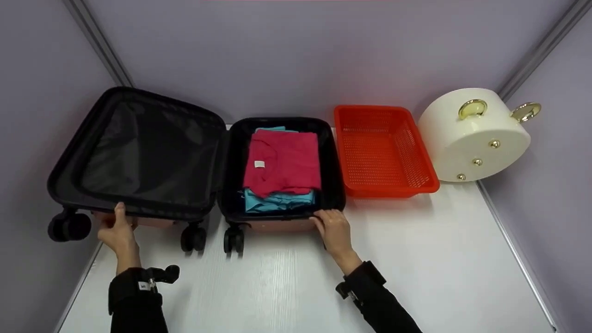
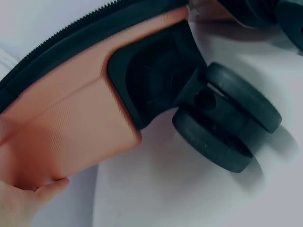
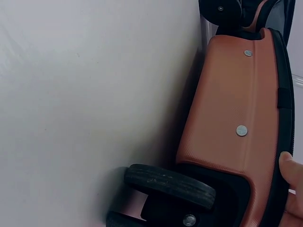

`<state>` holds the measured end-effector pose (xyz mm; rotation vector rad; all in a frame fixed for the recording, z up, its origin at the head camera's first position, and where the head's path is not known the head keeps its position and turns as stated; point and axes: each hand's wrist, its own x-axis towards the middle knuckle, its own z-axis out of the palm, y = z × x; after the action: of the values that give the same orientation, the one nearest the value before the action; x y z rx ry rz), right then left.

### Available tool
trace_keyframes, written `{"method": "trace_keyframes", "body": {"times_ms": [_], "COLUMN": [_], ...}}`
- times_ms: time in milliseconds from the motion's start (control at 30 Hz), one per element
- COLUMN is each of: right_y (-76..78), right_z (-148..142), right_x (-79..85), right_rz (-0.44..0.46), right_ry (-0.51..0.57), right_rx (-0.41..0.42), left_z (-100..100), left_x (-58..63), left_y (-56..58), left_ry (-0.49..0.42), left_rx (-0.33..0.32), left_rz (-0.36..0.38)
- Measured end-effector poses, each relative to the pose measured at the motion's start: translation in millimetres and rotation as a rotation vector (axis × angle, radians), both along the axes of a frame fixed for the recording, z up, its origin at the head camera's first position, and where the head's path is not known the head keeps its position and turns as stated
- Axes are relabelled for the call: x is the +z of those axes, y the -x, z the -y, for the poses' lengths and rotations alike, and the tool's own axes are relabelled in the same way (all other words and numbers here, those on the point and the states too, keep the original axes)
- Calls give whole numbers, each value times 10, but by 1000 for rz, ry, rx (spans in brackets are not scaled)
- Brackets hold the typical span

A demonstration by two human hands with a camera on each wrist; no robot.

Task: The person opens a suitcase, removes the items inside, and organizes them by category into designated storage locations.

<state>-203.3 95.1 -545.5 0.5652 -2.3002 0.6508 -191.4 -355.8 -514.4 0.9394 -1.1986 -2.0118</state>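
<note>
An open suitcase (image 1: pixel 222 138) with a pinkish-orange shell and black lining spans the middle and left. Its left half, the lid (image 1: pixel 152 152), is tilted up off the table, and my left hand (image 1: pixel 118 231) grips its near edge, thumb on the rim. In the left wrist view, that hand (image 2: pixel 28 201) lies against the shell beside a black wheel (image 2: pixel 222 118). Folded clothes, a pinkish-red shirt (image 1: pixel 289 157) over blue garments (image 1: pixel 277 202), lie in the right half. My right hand (image 1: pixel 334 231) holds that half's near rim at its right corner, thumb outside.
Right of the suitcase stands a red perforated plastic basket (image 1: pixel 374 157) with nothing in it. Beyond it, a cream drum-shaped box (image 1: pixel 462 138) with gold rings and studs lies near the right wall. Grey panels enclose the white table (image 1: pixel 286 286).
</note>
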Motion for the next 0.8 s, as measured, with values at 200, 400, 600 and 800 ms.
{"method": "trace_keyframes", "body": {"times_ms": [200,400,600,800], "right_y": [-2,-3,1,14], "right_z": [6,14,11,-16], "right_x": [-14,-8,3,11], "right_rz": [20,10,-8,-34], "right_ry": [-8,-15,-13,-15], "right_rx": [11,3,12,-4], "left_z": [92,240,224,102], "left_x": [-267,-506,-586,-473], "left_y": [-34,19,30,56], "left_ry": [-191,-332,-398,-504], "left_rx": [15,-8,-28,-24], "left_rz": [-37,-38,-5,-40]}}
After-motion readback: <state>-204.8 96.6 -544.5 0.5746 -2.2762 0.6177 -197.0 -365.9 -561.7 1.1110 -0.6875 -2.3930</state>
